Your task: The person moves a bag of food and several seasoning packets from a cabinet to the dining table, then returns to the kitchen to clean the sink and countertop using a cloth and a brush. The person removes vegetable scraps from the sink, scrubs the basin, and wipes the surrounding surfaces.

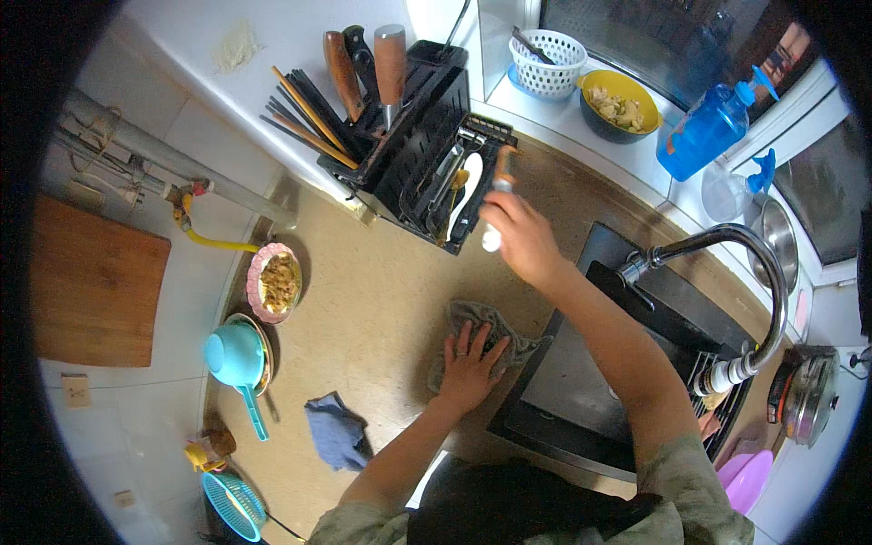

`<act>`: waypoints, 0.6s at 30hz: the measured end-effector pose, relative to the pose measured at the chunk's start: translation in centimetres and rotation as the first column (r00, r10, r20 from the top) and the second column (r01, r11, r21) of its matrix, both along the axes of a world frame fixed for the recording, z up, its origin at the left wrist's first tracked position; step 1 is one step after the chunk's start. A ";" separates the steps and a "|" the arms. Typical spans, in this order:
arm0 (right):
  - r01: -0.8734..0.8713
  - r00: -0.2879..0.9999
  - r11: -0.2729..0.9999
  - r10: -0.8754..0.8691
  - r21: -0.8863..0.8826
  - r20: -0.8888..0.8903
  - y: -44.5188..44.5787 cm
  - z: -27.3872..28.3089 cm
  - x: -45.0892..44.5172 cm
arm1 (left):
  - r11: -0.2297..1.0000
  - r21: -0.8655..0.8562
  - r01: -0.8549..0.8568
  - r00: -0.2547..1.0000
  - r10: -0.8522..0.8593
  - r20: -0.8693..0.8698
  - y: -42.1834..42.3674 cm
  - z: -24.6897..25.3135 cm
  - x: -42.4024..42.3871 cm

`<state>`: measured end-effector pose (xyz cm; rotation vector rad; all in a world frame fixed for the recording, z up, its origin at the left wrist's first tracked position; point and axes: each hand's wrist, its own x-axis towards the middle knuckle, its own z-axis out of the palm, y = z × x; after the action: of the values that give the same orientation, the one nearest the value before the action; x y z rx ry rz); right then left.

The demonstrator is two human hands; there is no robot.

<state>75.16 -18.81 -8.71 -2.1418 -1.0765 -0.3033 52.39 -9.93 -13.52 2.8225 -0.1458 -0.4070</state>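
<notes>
My left hand point(471, 364) lies flat with fingers spread on a dark grey-green cloth point(487, 317), which is crumpled on the countertop beside the sink. In my right hand point(524, 238) is a slim utensil point(503, 178) with a white end and an orange-brown end; blur hides its exact kind. That hand is just right of the black utensil rack point(422, 163). In the rack's front tray lie a white spoon point(466, 191) and several other small utensils. A folded blue cloth point(336, 429) rests on the counter to the left of my left forearm.
Knives point(390, 75) and chopsticks point(310, 112) stand in the rack. At right is a black sink point(579, 381) with an arched faucet point(756, 238). A pink-rimmed plate of food point(253, 286) and a turquoise ladle point(228, 354) sit by the wall. Bottles point(705, 129) line the sill.
</notes>
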 end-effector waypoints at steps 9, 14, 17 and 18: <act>0.010 0.963 0.972 0.055 0.236 -0.265 0.7 -0.3 -7.2 | 0.997 0.080 -0.022 1.000 0.024 -0.020 -0.6 -1.0 0.3; 0.199 0.794 0.977 -0.115 0.075 -0.598 -7.9 -3.4 -18.9 | 0.999 0.043 -0.016 0.998 0.013 0.062 -0.3 -1.2 -0.2; 0.232 0.786 0.972 -0.174 0.022 -0.593 -10.7 -4.9 -20.3 | 0.986 -0.140 -0.088 0.991 0.101 0.090 0.1 -0.3 1.0; 0.251 0.773 0.968 -0.187 0.023 -0.606 -11.3 -4.8 -20.3 | 0.970 -0.209 -0.124 0.984 0.148 0.101 0.8 0.3 1.6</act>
<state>54.86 -30.07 -13.47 -2.0527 -0.4290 0.2157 53.99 -9.17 -13.21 2.6351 -0.0150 -0.1863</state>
